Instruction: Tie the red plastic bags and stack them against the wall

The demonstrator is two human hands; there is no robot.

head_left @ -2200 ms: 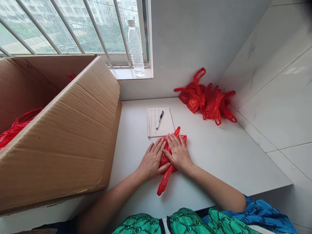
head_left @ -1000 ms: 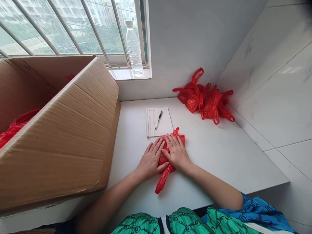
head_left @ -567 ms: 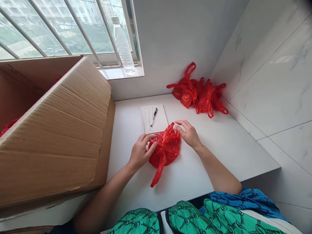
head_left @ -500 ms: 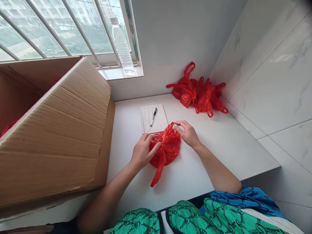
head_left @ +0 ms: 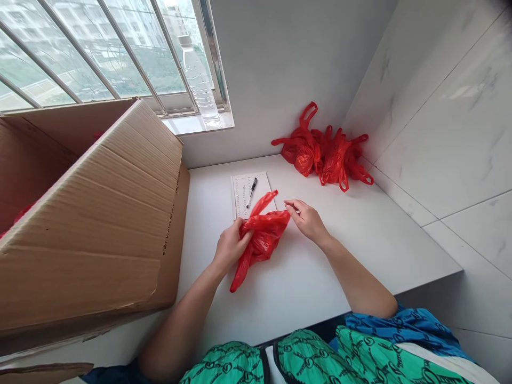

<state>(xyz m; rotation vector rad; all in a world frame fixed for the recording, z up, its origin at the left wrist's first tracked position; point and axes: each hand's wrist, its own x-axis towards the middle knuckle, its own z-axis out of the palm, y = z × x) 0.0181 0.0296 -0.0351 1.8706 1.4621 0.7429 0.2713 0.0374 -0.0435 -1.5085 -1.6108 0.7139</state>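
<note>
My left hand is closed on a red plastic bag, thumb in front and fingers behind its gathered side. The bag is tilted, and what is inside is hidden. One handle loop sticks up over the notebook and another hangs down to the lower left. My right hand is just off the bag's right corner, its thumb and fingers stretched toward it and slightly apart. Nothing shows between those fingers. Behind the bag, a notebook with rows of writing lies on the white table, a black-capped pen across it.
More red plastic bags are bunched against the wall at the back right. A large open cardboard box stands at the left, with some red plastic inside. A clear water bottle stands on the windowsill. The table meets a tiled wall.
My left hand has gone from resting on the knotted top to gripping the bag. The bag has tipped and shifted left, away from my right hand, which has barely moved.
</note>
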